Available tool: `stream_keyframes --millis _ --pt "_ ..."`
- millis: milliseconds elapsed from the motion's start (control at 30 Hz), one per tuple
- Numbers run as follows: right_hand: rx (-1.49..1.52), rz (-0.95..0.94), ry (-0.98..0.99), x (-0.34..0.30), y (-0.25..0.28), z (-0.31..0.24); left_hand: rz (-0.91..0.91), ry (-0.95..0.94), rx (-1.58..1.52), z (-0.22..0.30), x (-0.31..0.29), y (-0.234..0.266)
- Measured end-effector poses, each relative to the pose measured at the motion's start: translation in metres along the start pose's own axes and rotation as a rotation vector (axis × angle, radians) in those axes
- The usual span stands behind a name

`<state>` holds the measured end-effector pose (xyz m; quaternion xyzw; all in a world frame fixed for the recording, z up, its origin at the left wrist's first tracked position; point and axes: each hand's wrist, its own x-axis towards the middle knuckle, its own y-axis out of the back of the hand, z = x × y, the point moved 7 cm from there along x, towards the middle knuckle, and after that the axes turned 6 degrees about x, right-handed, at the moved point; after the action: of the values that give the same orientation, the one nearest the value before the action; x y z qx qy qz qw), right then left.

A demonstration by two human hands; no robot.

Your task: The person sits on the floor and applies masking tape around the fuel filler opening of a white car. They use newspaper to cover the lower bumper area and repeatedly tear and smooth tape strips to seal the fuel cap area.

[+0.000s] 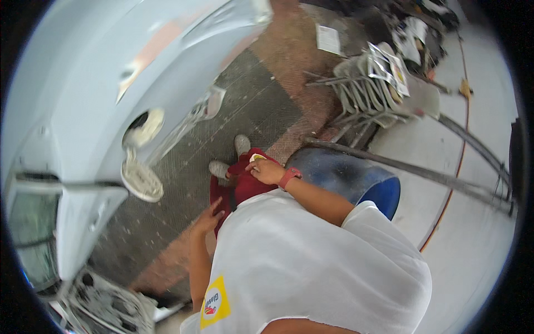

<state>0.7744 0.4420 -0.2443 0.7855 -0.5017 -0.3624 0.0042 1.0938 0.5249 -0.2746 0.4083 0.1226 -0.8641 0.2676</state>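
Note:
My left hand (208,218) hangs beside my left thigh, its fingers spread and nothing in them. In front of my red trousers (247,189) is my right hand (267,171), with a red watch (290,177) on the wrist. Its fingers are loosely stretched, and I see nothing held in them. A small yellow and white patch (257,158) shows just beyond them; whether it is fixed to the trousers I cannot tell. To my left stands a pale car body (83,94) with its round fuel flap (142,181) hanging open beside the filler opening (135,127).
A blue drum (345,172) lies close on my right, below a metal bar (411,165). Stacked grey chairs (361,92) stand farther off, with a paper sheet (328,39) near them. A stripped panel (108,300) is at the lower left. The floor (250,106) has dark and reddish tiles.

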Motion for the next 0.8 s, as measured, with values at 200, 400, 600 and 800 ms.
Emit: stream_keyframes --millis 200,400,600,800 --pt "0.590 0.468 -0.135 -0.012 0.084 0.038 -0.142 0.242 0.264 0.003 0.035 0.039" --pt "0.941 0.743 -0.294 -0.007 0.226 0.127 0.320 0.349 0.091 0.001 0.048 0.072" --pt "0.585 1.475 -0.104 -0.066 0.458 0.280 0.474 0.439 -0.182 0.037 0.054 0.028" --pt "0.141 1.769 -0.576 -0.163 0.638 0.424 0.331 0.552 0.025 0.169 0.069 0.028"
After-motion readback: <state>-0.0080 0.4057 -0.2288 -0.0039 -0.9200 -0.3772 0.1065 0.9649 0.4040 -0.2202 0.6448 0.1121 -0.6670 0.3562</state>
